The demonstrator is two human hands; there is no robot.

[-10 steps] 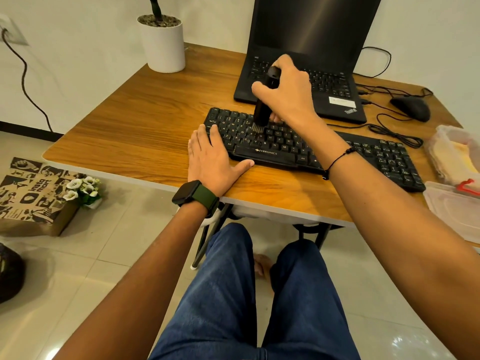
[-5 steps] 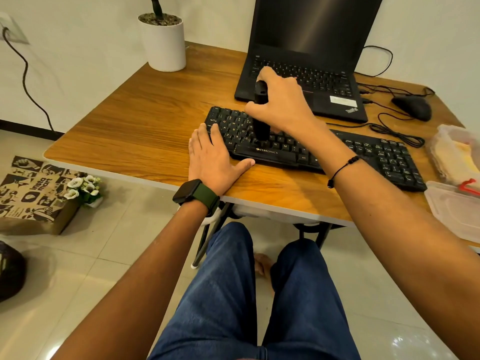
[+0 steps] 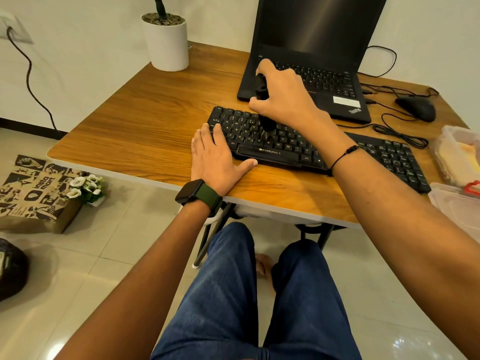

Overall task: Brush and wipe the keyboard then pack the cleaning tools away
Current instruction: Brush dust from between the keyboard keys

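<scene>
A black Zebronics keyboard lies across the wooden table in front of me. My right hand grips a black brush upright, its bristles touching the keys of the keyboard's left half. My left hand rests flat on the table, fingers straight, fingertips on the keyboard's left end. A green-strapped watch sits on that wrist.
An open black laptop stands behind the keyboard. A mouse and cables lie at the right. Clear plastic containers with cloths sit at the table's right edge. A white plant pot stands at the back left. A printed paper bag is on the floor.
The brush has travelled toward me across the keys and then back toward the middle rows, with its bristles showing again. My left hand has stayed put.
</scene>
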